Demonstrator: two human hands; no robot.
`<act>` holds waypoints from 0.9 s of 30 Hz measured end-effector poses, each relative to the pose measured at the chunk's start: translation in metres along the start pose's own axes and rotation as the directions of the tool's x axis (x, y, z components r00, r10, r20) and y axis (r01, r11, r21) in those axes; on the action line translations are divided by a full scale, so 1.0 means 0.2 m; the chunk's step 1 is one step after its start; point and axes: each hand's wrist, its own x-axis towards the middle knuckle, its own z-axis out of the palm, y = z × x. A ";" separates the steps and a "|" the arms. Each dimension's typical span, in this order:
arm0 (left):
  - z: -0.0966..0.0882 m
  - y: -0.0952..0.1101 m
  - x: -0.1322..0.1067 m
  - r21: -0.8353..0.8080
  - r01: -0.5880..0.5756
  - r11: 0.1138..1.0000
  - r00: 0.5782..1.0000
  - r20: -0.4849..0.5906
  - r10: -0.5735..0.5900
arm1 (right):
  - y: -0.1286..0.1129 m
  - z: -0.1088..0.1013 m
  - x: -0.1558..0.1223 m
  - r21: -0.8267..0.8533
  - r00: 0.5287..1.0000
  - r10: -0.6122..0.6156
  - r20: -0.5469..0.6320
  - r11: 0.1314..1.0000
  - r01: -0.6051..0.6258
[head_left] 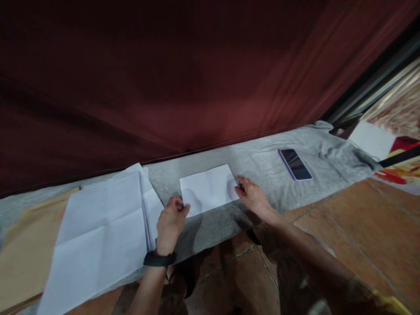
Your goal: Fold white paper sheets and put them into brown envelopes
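Note:
A white sheet of paper [210, 189], small and with faint creases, lies on the grey cloth in front of me. At its lower left corner, my left hand [171, 223] pinches the edge between thumb and fingers. The right edge is pinched by my right hand [252, 195], its fingers curled together there. To the left of my left hand rests a stack of larger white papers [101, 232] with fold lines across the top sheet. A black band [159, 259] circles my left wrist.
The narrow surface is covered by a grey cloth [262, 170]. A phone with a purple edge [295, 164] lies to the right. Brown paper or card [29, 249] sits at the far left. A dark red curtain [197, 87] hangs behind. Tiled floor [357, 227] shows below.

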 end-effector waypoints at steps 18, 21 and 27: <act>-0.04 0.04 -0.04 0.014 -0.032 0.999 0.999 0.021 0.031 | -0.27 0.22 -0.19 -0.019 0.791 -0.609 0.060 0.792 0.611; -0.04 0.04 -0.05 0.011 -0.045 0.999 0.999 0.010 0.045 | -0.26 0.24 -0.20 -0.036 0.796 -0.602 0.064 0.795 0.605; -0.04 0.05 -0.06 0.053 -0.041 0.998 0.999 0.019 0.040 | -0.24 0.25 -0.20 -0.042 0.793 -0.606 0.060 0.792 0.609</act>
